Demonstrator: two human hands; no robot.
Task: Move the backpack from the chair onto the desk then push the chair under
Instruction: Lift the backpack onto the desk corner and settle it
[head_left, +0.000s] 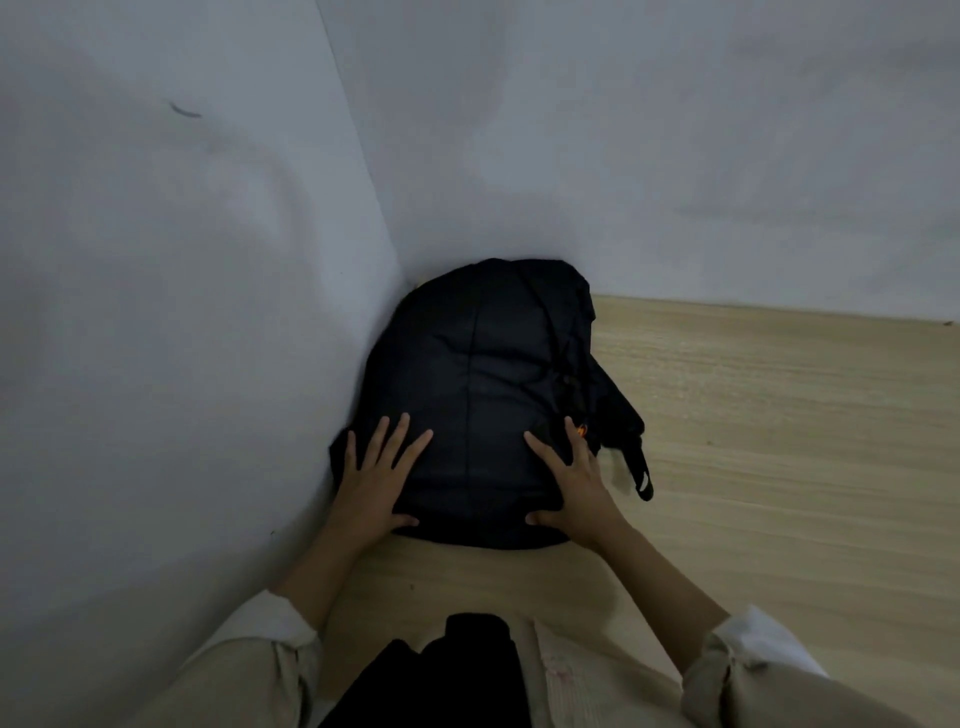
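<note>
Both palms flat, fingers spread: left hand (375, 478), right hand (574, 483) atop backpack (483, 384), not clasping. I'd release slowly, check it sits steady on desk (753, 441).

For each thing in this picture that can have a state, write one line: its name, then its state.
backpack: lying flat on the desk, pushed into the wall corner.
strap: loose, trailing on the desk at the right.
left hand: open, flat on the backpack.
right hand: open, flat on the backpack.
desk: carrying the backpack.
chair: not in view.
</note>
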